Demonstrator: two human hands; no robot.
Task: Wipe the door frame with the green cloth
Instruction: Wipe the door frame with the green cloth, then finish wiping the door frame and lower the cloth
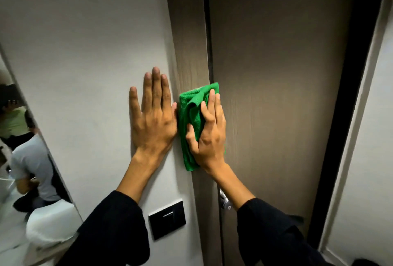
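A brown wood-grain door frame (187,38) runs up the middle of the view, left of the closed brown door (276,74). My right hand (209,138) presses a crumpled green cloth (190,116) flat against the frame, right by the gap to the door. The cloth sticks out above and below my fingers. My left hand (153,114) lies flat with fingers spread on the white wall (85,42), touching the frame's left edge and holding nothing.
A black wall switch (167,220) sits on the wall below my left forearm. A metal door handle (225,200) shows under my right wrist. At the far left a mirror (25,148) reflects people. A dark strip and a white panel (365,138) stand right of the door.
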